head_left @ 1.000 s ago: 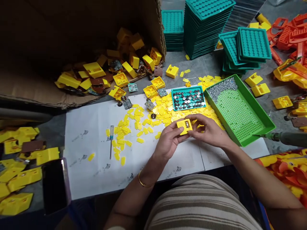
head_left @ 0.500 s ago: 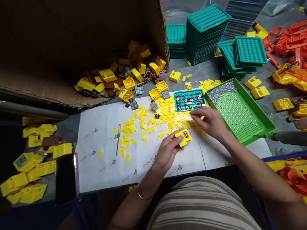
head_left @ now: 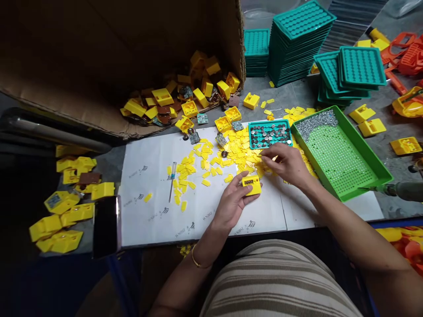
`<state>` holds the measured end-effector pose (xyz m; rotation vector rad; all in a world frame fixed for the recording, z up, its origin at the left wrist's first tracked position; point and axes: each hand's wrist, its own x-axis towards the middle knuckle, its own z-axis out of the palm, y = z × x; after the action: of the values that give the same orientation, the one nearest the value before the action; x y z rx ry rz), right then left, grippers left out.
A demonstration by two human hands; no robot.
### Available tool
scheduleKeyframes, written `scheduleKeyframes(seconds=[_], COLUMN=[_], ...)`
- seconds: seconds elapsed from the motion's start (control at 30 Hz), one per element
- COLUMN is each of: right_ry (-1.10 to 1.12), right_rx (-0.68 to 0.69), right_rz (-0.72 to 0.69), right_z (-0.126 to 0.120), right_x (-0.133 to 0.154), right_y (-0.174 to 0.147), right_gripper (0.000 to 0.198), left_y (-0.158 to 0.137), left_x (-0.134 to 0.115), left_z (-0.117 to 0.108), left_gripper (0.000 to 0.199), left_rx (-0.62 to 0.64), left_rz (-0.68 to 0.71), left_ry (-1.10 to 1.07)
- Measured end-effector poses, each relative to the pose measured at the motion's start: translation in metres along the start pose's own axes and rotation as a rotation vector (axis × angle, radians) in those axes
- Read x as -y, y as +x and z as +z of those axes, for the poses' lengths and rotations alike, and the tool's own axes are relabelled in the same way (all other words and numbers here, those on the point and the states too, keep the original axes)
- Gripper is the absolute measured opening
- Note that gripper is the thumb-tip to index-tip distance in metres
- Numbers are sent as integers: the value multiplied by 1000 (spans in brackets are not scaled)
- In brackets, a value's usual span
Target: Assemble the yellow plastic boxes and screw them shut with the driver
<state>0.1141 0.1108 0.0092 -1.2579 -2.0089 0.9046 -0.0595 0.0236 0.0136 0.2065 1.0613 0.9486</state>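
Observation:
My left hand point(head_left: 228, 204) is closed around a small yellow plastic housing point(head_left: 254, 188), thumb across its face. A slot in the housing shows dark and silvery round pieces, which look like button cells. Just to the right, above a heap of flat yellow covers point(head_left: 238, 147), my right hand point(head_left: 286, 165) has its thumb and forefinger pinched together. Whatever lies between those fingertips is too small to make out. Behind the right hand sits a teal tray point(head_left: 250, 132) of button cells, and a green tray point(head_left: 373, 154) with small silvery screws point(head_left: 319, 123) stands to the right.
A cardboard box point(head_left: 185, 26) full of yellow housings opens at the back left. Stacks of teal trays point(head_left: 299, 53) rise behind. A screwdriver point(head_left: 172, 181) lies on the white sheet point(head_left: 142, 224). A phone point(head_left: 105, 226) and more housings point(head_left: 61, 200) lie left; a power-driver tip point(head_left: 383, 188) points in from the right.
My left hand has turned the yellow housing so its slot faces differently. The right hand stays by the cover heap, fingers still pinched. The whole view has shifted a little.

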Motion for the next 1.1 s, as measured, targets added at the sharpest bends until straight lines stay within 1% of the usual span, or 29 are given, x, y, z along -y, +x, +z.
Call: scheduleKeyframes(seconds=[0.03,0.1,0.17,0.2,0.27,0.33,0.4,0.47,0.57,0.7,0.87,0.97,1.03,1.1], right_ry=[135,349,473,513,581,603,573,545,504,370,196,69,27,1], right_rx=[1,41,65,44,-42,-147,-227,-269,-291,-298,-241,-220,-222,-297], right_rz=[51,138,202,237,307,352,364,362,360,342,274,169,49,-53], right_z=[-4,-10,-13,-14,-14,-12,-9,-4,3,5,5,10,9,-2], right_x=[0,1,3,5,8,12,15,16,16,15,14,16,19,21], right_y=[-5,-18,-32,-39,-49,-57,-62,-65,-69,-73,-73,-73,-78,-92], right_gripper=[19,30,32,29,25,25,23,20,16,11,9,11,15,20], left_y=[1,4,7,8,10,12,13,14,13,12,11,12,13,14], left_x=[1,3,7,9,14,19,25,29,34,37,42,45,46,45], left_z=[2,6,10,12,17,23,29,35,41,46,47,45,43,41], left_gripper=[41,36,30,29,26,24,22,21,21,22,25,27,31,34], left_rx=[8,31,49,51,50,49,49,44,32,29,44,36,35,37], left_rz=[5,-3,-12,-10,16,51,80,102,116,120,125,133,127,108], left_ry=[-4,-33,-77,-94,-108,-116,-134,-153,-159,-136,-123,-95,-73,-59])
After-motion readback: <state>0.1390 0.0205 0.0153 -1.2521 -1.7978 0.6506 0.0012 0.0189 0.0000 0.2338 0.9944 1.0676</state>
